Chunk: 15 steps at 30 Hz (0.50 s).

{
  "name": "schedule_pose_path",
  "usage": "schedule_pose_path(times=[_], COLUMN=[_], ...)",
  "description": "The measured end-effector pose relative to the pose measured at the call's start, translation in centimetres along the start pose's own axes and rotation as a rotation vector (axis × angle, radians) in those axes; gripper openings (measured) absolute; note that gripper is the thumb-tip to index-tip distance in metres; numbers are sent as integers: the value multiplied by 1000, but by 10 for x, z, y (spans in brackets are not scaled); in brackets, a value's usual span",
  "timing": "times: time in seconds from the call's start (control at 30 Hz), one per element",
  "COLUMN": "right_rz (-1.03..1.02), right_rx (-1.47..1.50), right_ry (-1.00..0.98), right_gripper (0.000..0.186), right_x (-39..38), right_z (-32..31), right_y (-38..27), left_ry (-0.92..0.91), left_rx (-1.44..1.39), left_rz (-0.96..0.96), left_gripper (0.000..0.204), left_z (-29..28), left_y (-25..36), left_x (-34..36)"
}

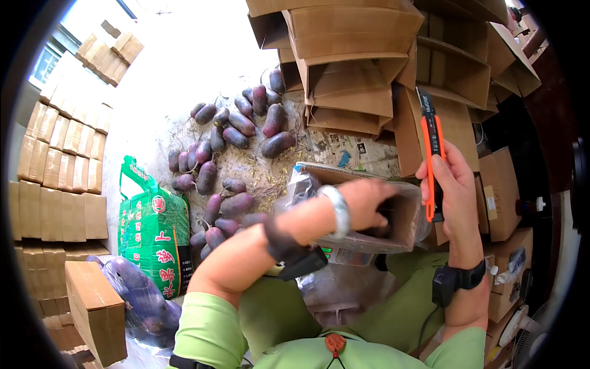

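Note:
My left hand point(372, 206), a pale bracelet round its wrist, reaches into an open cardboard box point(402, 243) lined with clear plastic. Its fingers look apart and slightly bent, a little blurred over the dark interior, whose contents I cannot make out. My right hand point(452, 184) is closed on an orange and black utility knife point(433, 166), held upright beside the box's right side. Many purple-skinned elongated root vegetables point(236, 202) lie loose on the dusty floor just left of the box, some with thin roots attached.
A green printed bag point(147, 240) stands at the left, beside a plastic-wrapped bundle of purple vegetables point(141, 289) and a small carton point(95, 313). Flattened cartons point(61, 147) are stacked along the left. Open empty boxes point(350, 80) pile at the top right; a fan point(531, 332) is at lower right.

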State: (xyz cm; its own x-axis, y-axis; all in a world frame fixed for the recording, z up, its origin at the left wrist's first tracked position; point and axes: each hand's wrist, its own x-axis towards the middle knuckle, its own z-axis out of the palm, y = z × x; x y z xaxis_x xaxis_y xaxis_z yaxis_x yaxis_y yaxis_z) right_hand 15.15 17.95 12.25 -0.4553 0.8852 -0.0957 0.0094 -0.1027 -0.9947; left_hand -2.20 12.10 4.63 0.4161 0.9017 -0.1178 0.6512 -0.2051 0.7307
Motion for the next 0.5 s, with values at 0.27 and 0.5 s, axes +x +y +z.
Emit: schedule_pose_path(times=[0.27,0.5], right_rz=[49,89], right_rx=[-97,-202], right_ry=[-89,-110], right_gripper=[38,37], right_x=[7,4], right_z=[8,32], right_y=[17,29], left_ry=[927,1379], left_rx=[-558,-913], left_rz=[-287,-852], left_gripper=[42,32], left_z=[-97,102], left_y=[-62,-170], left_x=[-199,-398])
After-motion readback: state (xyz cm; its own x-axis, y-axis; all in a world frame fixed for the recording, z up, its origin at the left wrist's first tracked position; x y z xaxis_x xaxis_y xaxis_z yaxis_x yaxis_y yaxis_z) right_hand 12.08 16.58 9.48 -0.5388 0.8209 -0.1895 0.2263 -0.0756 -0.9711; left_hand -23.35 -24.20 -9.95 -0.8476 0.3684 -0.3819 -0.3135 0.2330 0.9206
